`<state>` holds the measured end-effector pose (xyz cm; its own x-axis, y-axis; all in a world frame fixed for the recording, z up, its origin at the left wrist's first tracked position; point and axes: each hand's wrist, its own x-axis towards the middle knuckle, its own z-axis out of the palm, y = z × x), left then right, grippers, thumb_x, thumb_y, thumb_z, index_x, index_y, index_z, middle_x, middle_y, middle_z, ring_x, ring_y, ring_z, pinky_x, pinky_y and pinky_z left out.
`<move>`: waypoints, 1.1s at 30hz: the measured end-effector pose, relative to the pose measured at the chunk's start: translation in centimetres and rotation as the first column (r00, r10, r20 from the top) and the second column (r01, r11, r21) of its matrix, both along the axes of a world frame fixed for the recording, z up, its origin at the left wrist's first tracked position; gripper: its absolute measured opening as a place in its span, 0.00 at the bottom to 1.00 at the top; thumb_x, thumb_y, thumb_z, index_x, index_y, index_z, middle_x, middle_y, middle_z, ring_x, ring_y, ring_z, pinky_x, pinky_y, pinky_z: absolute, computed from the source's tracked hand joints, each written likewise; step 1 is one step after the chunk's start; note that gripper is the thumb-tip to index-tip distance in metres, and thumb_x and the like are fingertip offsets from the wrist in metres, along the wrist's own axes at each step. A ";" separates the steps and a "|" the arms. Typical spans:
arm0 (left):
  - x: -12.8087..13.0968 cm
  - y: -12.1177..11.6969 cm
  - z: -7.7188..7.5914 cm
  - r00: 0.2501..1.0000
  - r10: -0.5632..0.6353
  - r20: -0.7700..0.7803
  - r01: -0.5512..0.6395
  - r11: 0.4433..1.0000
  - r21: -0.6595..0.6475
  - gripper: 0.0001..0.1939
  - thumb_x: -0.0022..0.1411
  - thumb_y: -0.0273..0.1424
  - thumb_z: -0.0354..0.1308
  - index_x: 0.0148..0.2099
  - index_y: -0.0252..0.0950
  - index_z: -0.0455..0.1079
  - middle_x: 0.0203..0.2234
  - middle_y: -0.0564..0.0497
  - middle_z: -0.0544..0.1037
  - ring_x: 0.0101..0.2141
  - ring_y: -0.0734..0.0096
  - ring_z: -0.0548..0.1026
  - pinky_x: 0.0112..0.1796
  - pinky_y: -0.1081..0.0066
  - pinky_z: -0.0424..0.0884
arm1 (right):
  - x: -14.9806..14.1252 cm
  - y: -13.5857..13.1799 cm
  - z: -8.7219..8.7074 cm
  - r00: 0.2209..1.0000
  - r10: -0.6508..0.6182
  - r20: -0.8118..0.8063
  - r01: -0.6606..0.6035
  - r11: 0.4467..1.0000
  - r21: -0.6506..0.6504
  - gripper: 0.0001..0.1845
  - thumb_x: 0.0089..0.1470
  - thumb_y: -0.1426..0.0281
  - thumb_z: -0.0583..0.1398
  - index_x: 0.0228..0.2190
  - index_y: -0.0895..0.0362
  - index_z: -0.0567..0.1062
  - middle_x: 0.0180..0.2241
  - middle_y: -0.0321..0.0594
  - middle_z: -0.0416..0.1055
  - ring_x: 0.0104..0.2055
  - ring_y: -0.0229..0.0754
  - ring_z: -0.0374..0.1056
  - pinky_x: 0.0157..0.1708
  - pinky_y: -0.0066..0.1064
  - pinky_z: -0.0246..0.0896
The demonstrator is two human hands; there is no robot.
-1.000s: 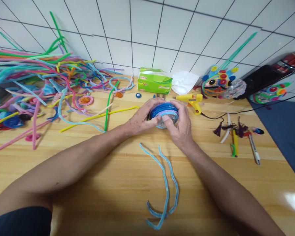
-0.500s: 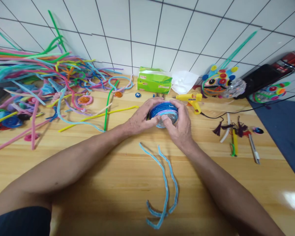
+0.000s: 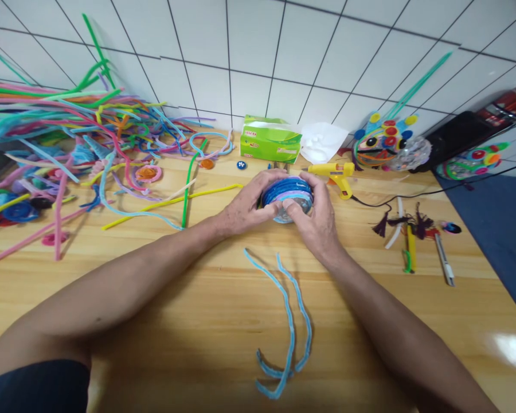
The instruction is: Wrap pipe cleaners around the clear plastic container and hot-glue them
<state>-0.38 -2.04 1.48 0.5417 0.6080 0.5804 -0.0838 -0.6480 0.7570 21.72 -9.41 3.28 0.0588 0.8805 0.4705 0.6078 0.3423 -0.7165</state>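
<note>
Between my two hands is a round, clear plastic piece wrapped in blue and lilac pipe cleaners (image 3: pixel 287 190). My left hand (image 3: pixel 257 201) curls around its left side, thumb on the near face. From the right, my right hand (image 3: pixel 316 213) grips it with the thumb pressed on the clear part. What lies under the fingers is hidden. Nearer to me, light blue pipe cleaners (image 3: pixel 291 321), bent and wavy, lie on the wooden table (image 3: pixel 189 344). Just beyond my right hand rests a yellow glue gun (image 3: pixel 337 175).
A heap of colourful pipe cleaners (image 3: pixel 69 126) covers the left. A green tissue pack (image 3: pixel 270 142) stands by the tiled wall. Decorated animal-like crafts (image 3: pixel 382 143), a dark bottle (image 3: pixel 460 135), tassels (image 3: pixel 382 225) and a utility knife (image 3: pixel 444 261) are at right. The glue gun's cord (image 3: pixel 413 198) runs rightward.
Both hands keep hold of the wrapped piece, which is turned or tilted very slightly. Nothing else has visibly moved.
</note>
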 end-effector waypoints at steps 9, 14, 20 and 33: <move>0.1 0.0 0.1 1.000 0.010 -0.006 -0.010 1.000 0.015 0.34 0.82 0.55 0.68 0.76 0.40 0.73 0.74 0.34 0.78 0.77 0.43 0.76 0.80 0.44 0.71 | -0.1 0.2 -0.1 0.999 -0.003 -0.054 0.001 1.000 -0.022 0.36 0.66 0.49 0.70 0.68 0.48 0.73 0.68 0.53 0.79 0.71 0.63 0.77 0.73 0.64 0.76; 0.0 0.1 0.2 1.000 0.004 -0.003 -0.004 1.000 0.031 0.33 0.82 0.54 0.68 0.76 0.40 0.73 0.74 0.33 0.78 0.77 0.42 0.76 0.80 0.43 0.72 | 0.2 0.1 -0.1 0.998 0.036 -0.060 -0.040 0.998 -0.051 0.37 0.68 0.48 0.69 0.70 0.48 0.71 0.70 0.54 0.77 0.72 0.63 0.76 0.74 0.64 0.75; -0.2 0.1 0.3 1.000 -0.004 -0.029 0.005 1.000 0.029 0.34 0.83 0.54 0.66 0.78 0.41 0.71 0.75 0.34 0.77 0.77 0.42 0.76 0.80 0.43 0.72 | 0.6 0.3 -0.5 0.992 0.073 -0.107 -0.081 0.994 -0.075 0.38 0.69 0.48 0.69 0.71 0.48 0.70 0.72 0.54 0.75 0.74 0.62 0.75 0.76 0.64 0.74; 0.0 0.2 0.0 1.000 0.009 0.000 -0.009 0.999 0.037 0.34 0.82 0.55 0.67 0.77 0.40 0.73 0.74 0.34 0.78 0.77 0.42 0.76 0.80 0.44 0.71 | 0.0 0.3 -0.7 0.991 0.033 0.128 -0.067 0.961 0.268 0.33 0.76 0.51 0.64 0.74 0.49 0.70 0.71 0.56 0.76 0.75 0.64 0.73 0.77 0.68 0.72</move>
